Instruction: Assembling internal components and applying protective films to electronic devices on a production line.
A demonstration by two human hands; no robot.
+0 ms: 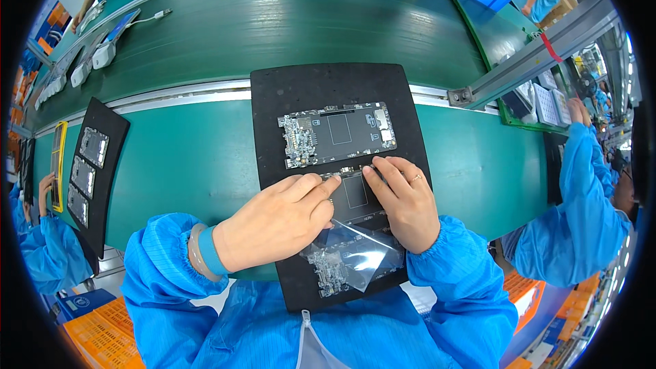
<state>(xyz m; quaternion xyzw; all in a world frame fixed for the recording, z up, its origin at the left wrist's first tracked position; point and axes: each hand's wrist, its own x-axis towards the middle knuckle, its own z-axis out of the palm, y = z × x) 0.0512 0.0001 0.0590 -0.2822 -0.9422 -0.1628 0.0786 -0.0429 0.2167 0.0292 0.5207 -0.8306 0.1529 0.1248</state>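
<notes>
Three dark circuit boards lie in a column on a black mat. The far circuit board (339, 133) is fully visible. Both my hands are over the middle circuit board (357, 195) and hide its two ends. My left hand (277, 215) has its fingers curled, with the index fingertip on the board's far edge. A clear plastic film (372, 260) reaches from beneath its curled fingers and drapes over the near circuit board (326, 272). My right hand (406, 198) rests its fingertips, held close together, on the far edge of the middle board.
The black mat (273, 96) overlaps the metal rail of a green conveyor (287, 14). Another black mat with several boards (83, 176) lies left. At right, a slanted metal post (540, 41) stands beside a green tray (509, 113) and a co-worker's blue sleeve (581, 184).
</notes>
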